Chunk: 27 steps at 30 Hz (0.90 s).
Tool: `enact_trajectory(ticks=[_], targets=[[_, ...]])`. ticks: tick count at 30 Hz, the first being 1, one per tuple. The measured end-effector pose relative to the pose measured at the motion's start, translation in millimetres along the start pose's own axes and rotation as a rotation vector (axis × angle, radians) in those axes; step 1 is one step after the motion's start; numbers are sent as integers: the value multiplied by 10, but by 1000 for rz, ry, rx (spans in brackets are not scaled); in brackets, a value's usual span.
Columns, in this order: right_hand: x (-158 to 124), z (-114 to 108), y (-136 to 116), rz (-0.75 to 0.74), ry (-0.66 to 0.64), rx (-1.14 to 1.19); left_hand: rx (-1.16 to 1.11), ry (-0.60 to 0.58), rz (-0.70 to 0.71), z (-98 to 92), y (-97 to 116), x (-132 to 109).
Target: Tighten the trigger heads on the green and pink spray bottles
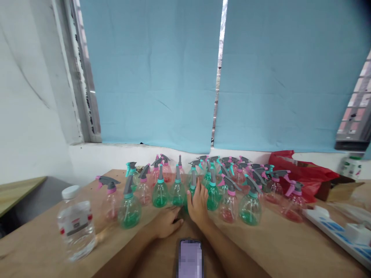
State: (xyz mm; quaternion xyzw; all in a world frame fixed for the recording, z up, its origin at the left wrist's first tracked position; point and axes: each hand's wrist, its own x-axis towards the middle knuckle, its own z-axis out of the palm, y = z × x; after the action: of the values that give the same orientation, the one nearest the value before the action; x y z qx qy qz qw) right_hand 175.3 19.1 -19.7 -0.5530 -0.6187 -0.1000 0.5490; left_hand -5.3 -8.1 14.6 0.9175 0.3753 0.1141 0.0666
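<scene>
In the middle of the table, my right hand is closed round the neck of a spray bottle with a grey head and green liquid. The hand hides most of its body. My left hand lies low on the tabletop, thumb apart from the fingers, close to that bottle's base; whether it touches the bottle I cannot tell. Just beyond it stands a green spray bottle, with another green one to its left. On the right of my right hand are a green bottle and a pink one.
Several more pink and green spray bottles stand behind. A water bottle is at left, a phone at the front. To the right are a power strip, a red plastic bag and a cardboard box. Blue curtains hang behind.
</scene>
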Motion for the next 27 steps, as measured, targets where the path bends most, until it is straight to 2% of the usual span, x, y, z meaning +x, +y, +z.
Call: enact_trajectory(ticks=[4,13,18,22,27], targets=[[-25,-4,48,0,-41,36,-10,-4,-17,-6,1,-7],[-51,68,38,-77,-41,90,-48,-17,-15,57,-52,-16],[-69,111,82,-51,-76,173,-67,-8,1,78,-73,-16],[-42,61,87,-43,-31,244,-74,-4,20,79,-79,-16],[105,-137,-24,-79,77,333,-93,18,39,91,-92,-19]])
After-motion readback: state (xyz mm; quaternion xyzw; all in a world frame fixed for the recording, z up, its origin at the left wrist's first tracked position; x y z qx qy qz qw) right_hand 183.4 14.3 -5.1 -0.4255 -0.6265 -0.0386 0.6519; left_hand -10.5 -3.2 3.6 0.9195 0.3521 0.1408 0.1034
